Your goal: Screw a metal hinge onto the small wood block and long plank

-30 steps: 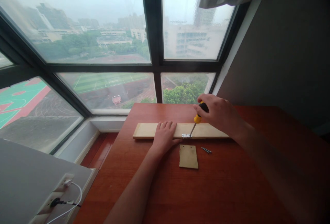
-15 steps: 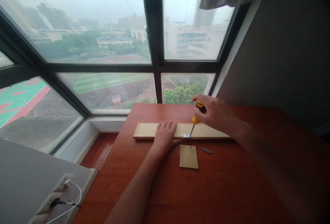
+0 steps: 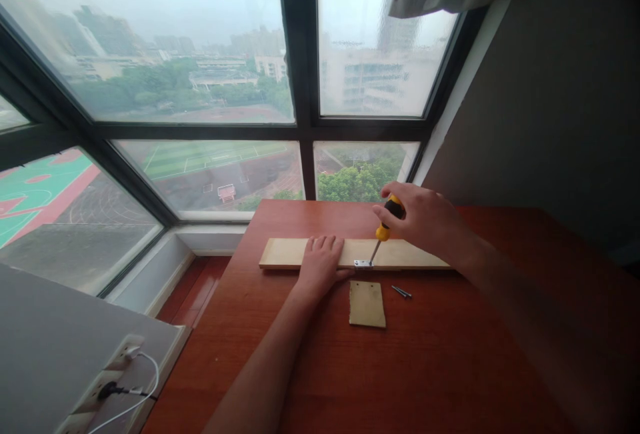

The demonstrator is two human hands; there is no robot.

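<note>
A long pale wooden board point(image 3: 283, 253) lies across the far part of a red-brown table point(image 3: 425, 367). My left hand point(image 3: 320, 263) lies flat on the board with its fingers stretched out, pressing it down. My right hand point(image 3: 425, 221) is closed round the yellow and black handle of a screwdriver point(image 3: 385, 225). The screwdriver's tip rests on a small metal bracket point(image 3: 362, 263) at the board's near edge. A small square wooden piece point(image 3: 367, 304) with two holes lies just in front of the bracket. Two loose screws point(image 3: 401, 291) lie to its right.
Large windows point(image 3: 200, 87) rise behind the table's far edge, and a grey wall point(image 3: 550, 101) stands at the right. At lower left a white socket point(image 3: 117, 367) with plugged cables sits on a grey surface beside the table.
My right hand has shifted slightly on the screwdriver handle, as in turning it, while the tip stays on the bracket. My left hand has not moved.
</note>
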